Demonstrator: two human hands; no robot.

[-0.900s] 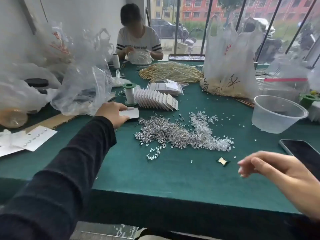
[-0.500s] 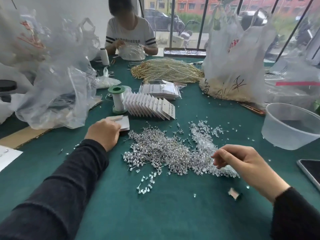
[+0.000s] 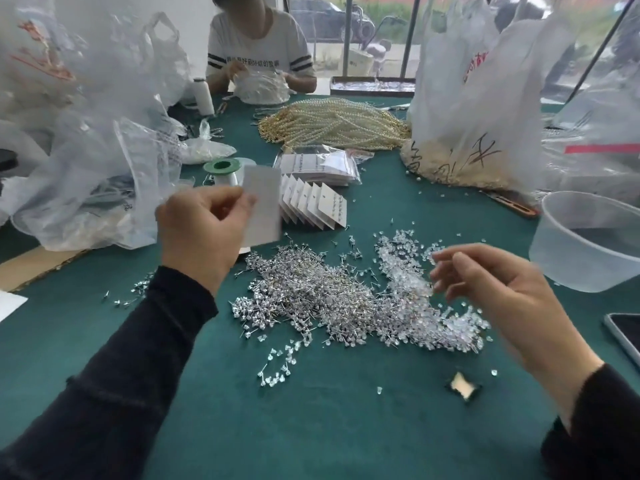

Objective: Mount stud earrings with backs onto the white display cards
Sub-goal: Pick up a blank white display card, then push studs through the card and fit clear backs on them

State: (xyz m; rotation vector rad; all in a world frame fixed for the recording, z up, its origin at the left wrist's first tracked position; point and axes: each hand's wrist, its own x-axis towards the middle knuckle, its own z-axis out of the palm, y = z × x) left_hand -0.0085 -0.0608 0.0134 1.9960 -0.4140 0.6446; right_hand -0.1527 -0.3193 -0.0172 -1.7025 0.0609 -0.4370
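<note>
- Head view: the left hand (image 3: pixel 204 233) is raised above the green bench (image 3: pixel 311 427), its grip pinching a blank white display card (image 3: pixel 263 202) by the card's left edge, thumb and fingers pressed on it; the card stands upright and is blurred.
- The right hand (image 3: pixel 502 289) hovers over the right part of the pile, fingers curled loosely with thumb and forefinger near each other; whether this grip pinches anything cannot be told.
- A pile of silver stud earrings (image 3: pixel 304 292) lies on the bench between the hands, merging on its right into a heap of clear earring backs (image 3: pixel 415 299).
- A fanned row of filled cards (image 3: pixel 315 202) stands just behind the pile, with a green-topped spool (image 3: pixel 221 169) to its left.
- A clear plastic tub (image 3: pixel 588 240) sits at the right, a phone (image 3: pixel 625 336) near the bench's right edge.
- Pearl strands (image 3: pixel 332 124) lie heaped farther back; a person in a white shirt (image 3: pixel 258 46) sits opposite.
</note>
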